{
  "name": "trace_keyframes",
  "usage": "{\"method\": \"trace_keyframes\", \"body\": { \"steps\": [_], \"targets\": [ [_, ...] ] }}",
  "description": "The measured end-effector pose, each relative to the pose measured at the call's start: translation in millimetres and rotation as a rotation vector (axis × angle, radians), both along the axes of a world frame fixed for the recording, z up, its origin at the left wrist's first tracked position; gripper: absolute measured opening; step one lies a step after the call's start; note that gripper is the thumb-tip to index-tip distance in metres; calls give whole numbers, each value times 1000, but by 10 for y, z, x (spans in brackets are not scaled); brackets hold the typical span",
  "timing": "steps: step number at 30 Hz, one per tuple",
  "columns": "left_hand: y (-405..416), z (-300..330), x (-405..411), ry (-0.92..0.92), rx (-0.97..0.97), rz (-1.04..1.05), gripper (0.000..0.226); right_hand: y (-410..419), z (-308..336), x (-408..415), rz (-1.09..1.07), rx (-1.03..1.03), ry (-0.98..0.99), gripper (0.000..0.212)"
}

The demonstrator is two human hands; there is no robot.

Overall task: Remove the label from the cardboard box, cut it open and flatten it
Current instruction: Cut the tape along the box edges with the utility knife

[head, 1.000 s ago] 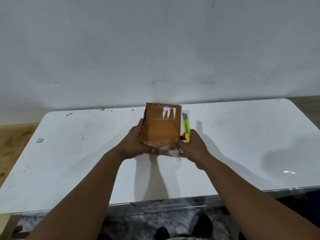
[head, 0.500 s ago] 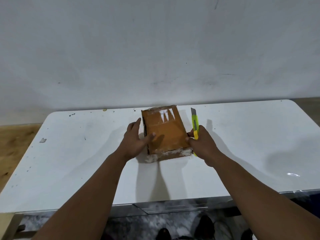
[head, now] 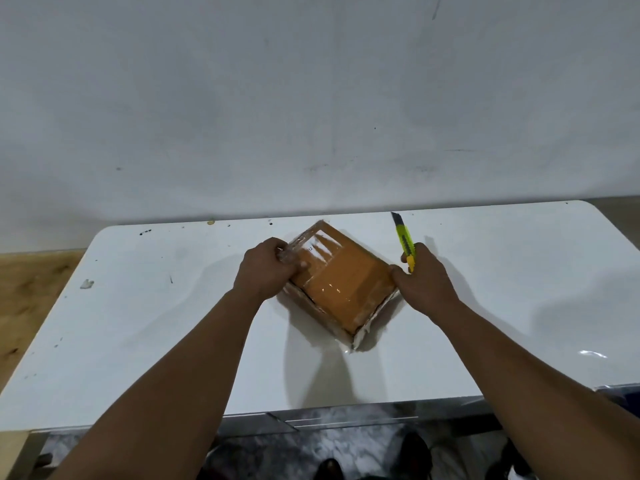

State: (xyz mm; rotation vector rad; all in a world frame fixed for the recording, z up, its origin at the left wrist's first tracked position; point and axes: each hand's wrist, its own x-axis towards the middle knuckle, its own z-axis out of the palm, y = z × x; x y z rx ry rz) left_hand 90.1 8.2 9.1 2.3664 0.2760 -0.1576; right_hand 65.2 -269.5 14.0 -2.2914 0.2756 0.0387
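A small brown cardboard box (head: 346, 282), wrapped in clear tape, lies flat on the white table (head: 173, 323), turned like a diamond. My left hand (head: 266, 271) grips its left corner, fingers curled over crinkled tape. My right hand (head: 426, 282) holds a yellow-green utility knife (head: 405, 242) with the blade out, pointing away from me, while its thumb rests against the box's right corner. Torn white paper remnants show along the box's near edges.
A grey-white wall stands right behind the table. Small dark specks and a scrap (head: 86, 284) mark the tabletop at left. Wooden floor (head: 27, 289) lies left of the table. My shoes (head: 412, 452) show below the front edge.
The box went from held up off the table to lying flat, then rotated so a corner points toward me. My left hand shifted to the left corner; the knife hand moved right.
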Motion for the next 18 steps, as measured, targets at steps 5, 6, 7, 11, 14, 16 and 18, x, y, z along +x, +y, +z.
{"method": "trace_keyframes", "body": {
  "steps": [5,6,7,11,14,16,18],
  "targets": [
    [-166,4,-87,46,-35,94,57,72,1,-100,-146,-112,-127,41],
    [-207,-5,-98,57,-34,99,59,89,-3,-118,-153,-129,-125,45],
    [-251,-7,-114,64,-27,96,60,97,-19,-131,-159,-145,-119,49],
    [-419,-54,-161,104,-17,48,62,103,-105,-144,-160,-223,-119,63],
    [-484,-87,-178,108,-23,2,63,53,-141,-115,-149,-229,-64,56],
    [-468,-103,-186,126,-51,-26,60,-22,-138,-74,-124,-209,-50,45],
    [-417,-122,-187,143,-107,-22,55,-100,-111,-15,-97,-172,-42,40]
  ]
}}
